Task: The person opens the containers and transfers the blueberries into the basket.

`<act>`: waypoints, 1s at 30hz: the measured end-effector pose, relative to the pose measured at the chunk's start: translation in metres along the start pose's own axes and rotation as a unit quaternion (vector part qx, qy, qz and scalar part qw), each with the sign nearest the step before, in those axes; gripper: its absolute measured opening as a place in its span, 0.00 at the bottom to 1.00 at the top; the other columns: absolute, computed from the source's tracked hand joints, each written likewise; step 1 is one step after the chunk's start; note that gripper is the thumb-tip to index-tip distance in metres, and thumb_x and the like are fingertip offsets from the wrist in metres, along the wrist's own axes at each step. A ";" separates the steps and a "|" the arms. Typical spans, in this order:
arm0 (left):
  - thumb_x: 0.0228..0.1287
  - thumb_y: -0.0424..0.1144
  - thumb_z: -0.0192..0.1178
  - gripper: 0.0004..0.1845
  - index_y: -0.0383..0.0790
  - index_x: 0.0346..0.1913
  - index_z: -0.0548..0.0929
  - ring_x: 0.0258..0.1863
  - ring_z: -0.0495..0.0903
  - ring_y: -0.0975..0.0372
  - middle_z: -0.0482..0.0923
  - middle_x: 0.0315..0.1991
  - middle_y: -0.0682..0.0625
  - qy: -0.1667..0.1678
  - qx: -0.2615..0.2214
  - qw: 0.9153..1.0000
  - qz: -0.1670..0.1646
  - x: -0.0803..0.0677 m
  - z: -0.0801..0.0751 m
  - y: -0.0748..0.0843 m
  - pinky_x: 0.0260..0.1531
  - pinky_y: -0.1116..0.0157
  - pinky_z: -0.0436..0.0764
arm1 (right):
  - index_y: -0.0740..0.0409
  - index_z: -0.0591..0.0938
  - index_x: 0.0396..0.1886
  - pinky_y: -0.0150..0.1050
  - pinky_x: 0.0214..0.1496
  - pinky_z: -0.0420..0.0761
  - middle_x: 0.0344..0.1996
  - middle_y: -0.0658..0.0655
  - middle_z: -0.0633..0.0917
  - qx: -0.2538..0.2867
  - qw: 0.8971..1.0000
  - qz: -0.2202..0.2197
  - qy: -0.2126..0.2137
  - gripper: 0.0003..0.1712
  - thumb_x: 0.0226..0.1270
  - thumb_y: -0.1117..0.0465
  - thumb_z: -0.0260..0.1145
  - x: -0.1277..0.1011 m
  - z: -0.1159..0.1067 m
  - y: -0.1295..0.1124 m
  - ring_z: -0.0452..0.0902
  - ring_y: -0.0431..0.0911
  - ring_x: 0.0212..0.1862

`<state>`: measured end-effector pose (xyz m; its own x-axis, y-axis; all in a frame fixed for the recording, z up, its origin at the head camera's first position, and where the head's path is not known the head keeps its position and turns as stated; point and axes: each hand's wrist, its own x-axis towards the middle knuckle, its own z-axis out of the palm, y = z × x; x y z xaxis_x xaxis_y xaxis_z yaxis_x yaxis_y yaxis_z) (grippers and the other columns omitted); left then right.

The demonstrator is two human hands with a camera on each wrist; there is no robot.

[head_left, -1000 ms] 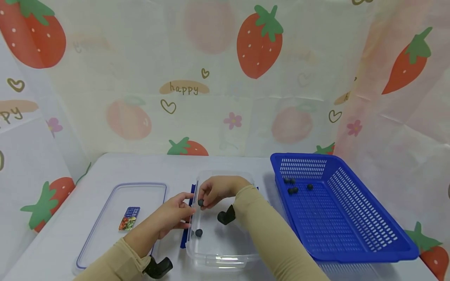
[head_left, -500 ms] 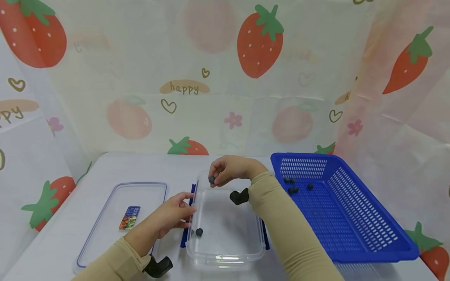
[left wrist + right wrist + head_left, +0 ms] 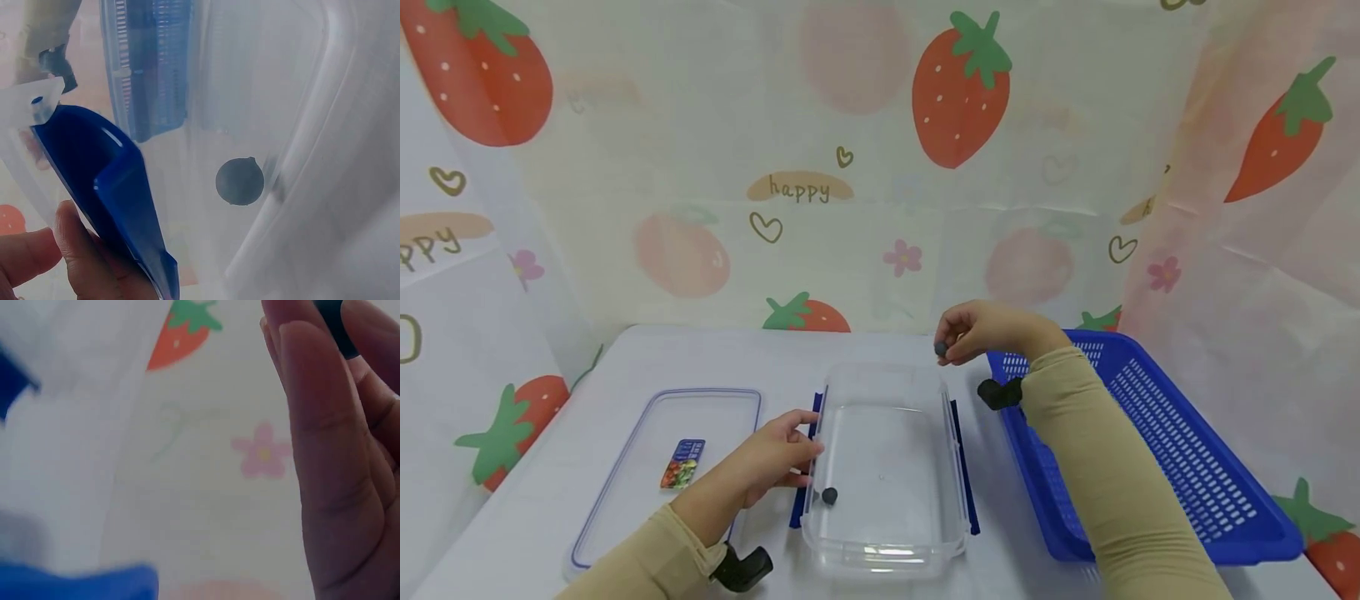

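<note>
My right hand (image 3: 992, 332) pinches a blueberry (image 3: 941, 348), dark and round, between thumb and fingertips. It is raised in front of the blue basket's back left corner; in the right wrist view the blueberry (image 3: 337, 325) shows partly behind the fingers. A clear plastic box (image 3: 887, 550) with blue side latches stands in the middle of the table. Inside it, near the left wall, lies another blueberry (image 3: 829, 496). My left hand (image 3: 778, 458) rests on the box's left side, its loosely extended fingers at the rim and the blue latch (image 3: 119, 187).
The blue perforated basket (image 3: 1187, 433) stands at the right, partly covered by my right sleeve. A clear lid (image 3: 625, 517) with a blue seal and a printed label (image 3: 682, 463) lies at the left. Strawberry-patterned sheeting (image 3: 880, 275) closes off the back and sides.
My right hand has lifted from inside the box with its blueberry and moved right, toward the basket. The left hand stays at the box's side; the other blueberry lies where it was.
</note>
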<state>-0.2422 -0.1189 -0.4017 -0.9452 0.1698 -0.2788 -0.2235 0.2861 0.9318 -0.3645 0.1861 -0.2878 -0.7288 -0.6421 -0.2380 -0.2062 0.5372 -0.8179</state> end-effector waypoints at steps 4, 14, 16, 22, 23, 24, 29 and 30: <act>0.62 0.37 0.58 0.28 0.43 0.64 0.64 0.33 0.75 0.55 0.72 0.37 0.39 -0.002 -0.002 1.000 0.002 0.000 0.000 -0.001 0.33 0.63 0.82 | 0.67 0.75 0.40 0.46 0.48 0.79 0.36 0.62 0.81 0.001 0.999 0.019 0.038 0.12 0.56 0.72 0.64 -0.024 -0.021 0.021 0.79 0.54 0.44; 0.62 0.37 0.58 0.28 0.44 0.64 0.64 0.32 0.76 0.56 0.72 0.37 0.38 0.000 0.001 1.000 0.004 0.001 0.000 -0.002 0.33 0.63 0.82 | 0.72 0.73 0.42 0.41 0.46 0.80 0.33 0.59 0.77 0.004 0.995 0.042 0.095 0.15 0.55 0.73 0.63 -0.064 -0.049 0.074 0.79 0.50 0.42; 0.62 0.37 0.58 0.28 0.44 0.64 0.64 0.32 0.76 0.56 0.72 0.37 0.39 0.000 0.003 1.000 0.004 0.001 0.000 -0.001 0.33 0.63 0.82 | 0.72 0.73 0.42 0.43 0.48 0.79 0.32 0.59 0.76 0.009 0.994 0.055 0.099 0.15 0.55 0.73 0.63 -0.068 -0.051 0.083 0.78 0.51 0.43; 0.62 0.38 0.58 0.27 0.44 0.64 0.64 0.33 0.76 0.55 0.72 0.38 0.39 -0.001 0.002 1.000 0.004 0.001 -0.001 -0.001 0.33 0.63 0.82 | 0.72 0.73 0.41 0.43 0.48 0.79 0.32 0.58 0.77 0.022 0.991 0.096 0.092 0.12 0.57 0.73 0.61 -0.076 -0.053 0.104 0.78 0.48 0.40; 0.62 0.38 0.58 0.28 0.44 0.64 0.64 0.33 0.76 0.55 0.72 0.38 0.39 -0.002 0.002 1.000 0.004 0.001 -0.001 -0.001 0.33 0.63 0.82 | 0.72 0.73 0.41 0.43 0.48 0.79 0.32 0.58 0.77 0.022 0.990 0.100 0.092 0.12 0.57 0.73 0.60 -0.077 -0.053 0.107 0.78 0.48 0.39; 0.62 0.38 0.58 0.28 0.44 0.64 0.64 0.33 0.76 0.56 0.72 0.38 0.39 -0.002 0.002 1.000 0.004 0.001 -0.001 -0.001 0.33 0.63 0.82 | 0.72 0.73 0.41 0.44 0.48 0.78 0.33 0.58 0.78 0.032 0.990 0.102 0.091 0.11 0.57 0.73 0.60 -0.077 -0.053 0.110 0.78 0.48 0.40; 0.62 0.37 0.57 0.27 0.44 0.64 0.64 0.33 0.76 0.56 0.72 0.38 0.39 -0.003 0.001 1.000 0.003 0.001 0.000 -0.001 0.33 0.63 0.82 | 0.73 0.72 0.41 0.47 0.52 0.77 0.35 0.59 0.78 0.067 0.988 0.109 0.090 0.10 0.59 0.74 0.58 -0.080 -0.053 0.121 0.78 0.50 0.43; 0.62 0.37 0.57 0.27 0.44 0.64 0.64 0.33 0.76 0.56 0.72 0.38 0.39 -0.003 0.001 1.000 0.003 0.001 0.000 -0.001 0.33 0.63 0.82 | 0.73 0.72 0.42 0.47 0.52 0.76 0.36 0.60 0.78 0.072 0.987 0.111 0.090 0.10 0.60 0.74 0.58 -0.081 -0.053 0.122 0.78 0.51 0.44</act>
<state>-0.2430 -0.1195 -0.4032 -0.9449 0.1768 -0.2755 -0.2180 0.2880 0.9325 -0.3656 0.3328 -0.3404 -0.8529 -0.4022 -0.3328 0.0572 0.5617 -0.8253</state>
